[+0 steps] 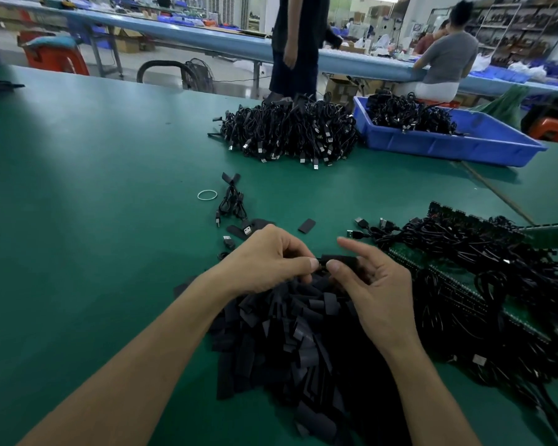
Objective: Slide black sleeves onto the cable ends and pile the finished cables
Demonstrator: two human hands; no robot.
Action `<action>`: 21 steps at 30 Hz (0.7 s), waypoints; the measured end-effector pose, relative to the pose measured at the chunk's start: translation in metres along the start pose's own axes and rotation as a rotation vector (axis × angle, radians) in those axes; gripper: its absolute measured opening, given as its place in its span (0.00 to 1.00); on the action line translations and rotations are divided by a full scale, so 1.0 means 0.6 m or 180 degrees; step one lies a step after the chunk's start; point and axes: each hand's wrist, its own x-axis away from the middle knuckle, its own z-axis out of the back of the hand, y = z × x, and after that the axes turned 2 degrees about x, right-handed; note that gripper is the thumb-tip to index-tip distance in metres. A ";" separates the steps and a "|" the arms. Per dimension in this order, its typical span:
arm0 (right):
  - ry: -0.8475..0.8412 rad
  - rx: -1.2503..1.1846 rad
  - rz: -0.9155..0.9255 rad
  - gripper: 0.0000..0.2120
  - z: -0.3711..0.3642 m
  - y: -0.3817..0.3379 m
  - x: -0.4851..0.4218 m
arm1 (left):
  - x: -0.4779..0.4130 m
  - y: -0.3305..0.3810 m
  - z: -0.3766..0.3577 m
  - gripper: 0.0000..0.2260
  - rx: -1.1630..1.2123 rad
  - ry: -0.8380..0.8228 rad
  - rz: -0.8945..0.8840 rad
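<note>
Left hand [264,262]: centre of the frame, fingers curled, thumb and forefinger pinching a cable end [319,261] at the left mouth of the sleeve; the rest of that cable is hidden under the hand.
Right hand [379,284]: just right of the left one, thumb and curled fingers gripping a black sleeve [340,260], forefinger stretched out above it.
Black sleeve: held roughly level between the two hands, just above the sleeve heap.
Sleeve heap [287,342]: lower centre, a deep mound of loose flat black sleeves under both wrists, on the green worktop [94,204].
Cable tangle [480,268]: right side, black USB cables lying over a green strip [548,235], a few plugs poking out toward the hands.
Cable pile [290,130]: upper centre, well apart from the hands, coiled black cables with metal plugs facing the camera.
Blue bin [432,146]: upper right, just beside the cable pile, holding more black cables.
Single cable [232,202]: between the cable pile and the hands, loosely coiled; a white rubber band [207,195] lies just left of it.
Loose sleeve [306,225]: flat on the worktop, just above the hands.
Background: a standing person [298,43] and a seated person [448,59] at a long blue bench [207,37] across the top.
</note>
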 end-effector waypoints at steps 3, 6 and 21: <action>0.0511 -0.0017 -0.0063 0.15 -0.001 0.001 -0.002 | -0.002 -0.002 -0.005 0.07 -0.0009 0.0063 -0.0036; 0.0805 -0.0161 -0.0056 0.14 -0.010 0.005 0.000 | -0.005 -0.006 -0.010 0.07 -0.0044 0.0212 -0.0126; 0.0479 -0.0360 -0.0154 0.23 -0.022 0.032 0.003 | -0.006 -0.019 -0.045 0.06 -0.0118 0.0600 -0.0177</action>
